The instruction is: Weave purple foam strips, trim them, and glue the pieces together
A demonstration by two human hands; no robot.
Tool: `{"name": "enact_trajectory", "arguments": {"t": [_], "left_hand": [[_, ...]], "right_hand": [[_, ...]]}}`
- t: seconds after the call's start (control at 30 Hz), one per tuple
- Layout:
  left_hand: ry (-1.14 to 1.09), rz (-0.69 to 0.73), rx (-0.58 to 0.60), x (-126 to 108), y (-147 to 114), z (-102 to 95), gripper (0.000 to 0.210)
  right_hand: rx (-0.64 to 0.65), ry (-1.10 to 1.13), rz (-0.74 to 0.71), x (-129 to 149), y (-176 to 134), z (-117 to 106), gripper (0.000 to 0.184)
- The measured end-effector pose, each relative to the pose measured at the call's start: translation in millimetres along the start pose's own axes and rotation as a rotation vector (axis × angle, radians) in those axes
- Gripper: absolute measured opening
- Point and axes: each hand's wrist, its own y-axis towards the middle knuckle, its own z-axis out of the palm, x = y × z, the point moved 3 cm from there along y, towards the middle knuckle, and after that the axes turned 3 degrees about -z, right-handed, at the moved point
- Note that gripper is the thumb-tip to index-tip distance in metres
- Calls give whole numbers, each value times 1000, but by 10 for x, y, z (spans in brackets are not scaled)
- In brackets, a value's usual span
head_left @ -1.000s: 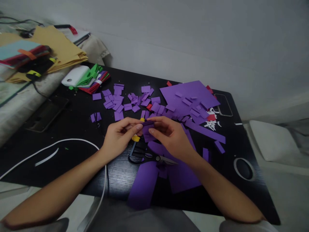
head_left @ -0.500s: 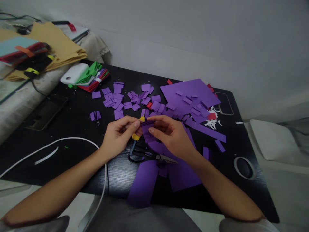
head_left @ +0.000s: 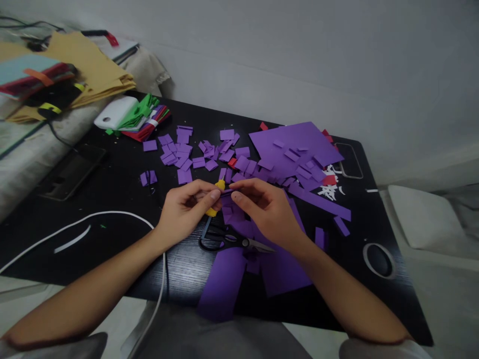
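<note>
My left hand [head_left: 183, 212] and my right hand [head_left: 266, 209] meet over the middle of the table, thumbs and fingers pinched on a small purple paper piece [head_left: 226, 193] between them. The piece is narrow and partly hidden by the fingertips. Behind my left fingers shows a yellow-handled tool [head_left: 211, 212] with a grey strip-like end; I cannot tell whether it rests on the table or against the hand. Just below my hands lie black-handled scissors [head_left: 245, 243], blades pointing right, on larger purple paper sheets [head_left: 222, 284].
Many small purple paper pieces [head_left: 183, 149] lie behind my hands. A large purple sheet [head_left: 299, 137], white scraps [head_left: 327, 192] and a tape roll [head_left: 378, 260] are on the right. A white cable [head_left: 112, 213] crosses the left. Coloured paper bundles [head_left: 145, 119] lie at the back left.
The purple piece between my fingertips now looks flatter and narrower, with my right fingers slightly shifted on it. Everything else stays in place.
</note>
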Motion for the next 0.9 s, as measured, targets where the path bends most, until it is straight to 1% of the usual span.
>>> {"name": "enact_trajectory", "arguments": {"t": [0.27,0.43,0.67,0.77,0.9], "left_hand": [[-5,-18,13,28,-5,-5,27],[-14,-7,13,15,-4,-6,24],[-34,-30,18,47,-2,-5,22],[-14,-39,-1,52,-2,-3,21],[17,-25,-24,46,-5,1,19]], "right_hand": [[-2,-20,-2,-1,-3,-4,22],[-5,-31,-6,-1,-14,1,21],[14,-42,-10,29,-28,8,23],[18,-48,0,34,-36,13,27],[-4,18,31,13,-48,10,35]]}}
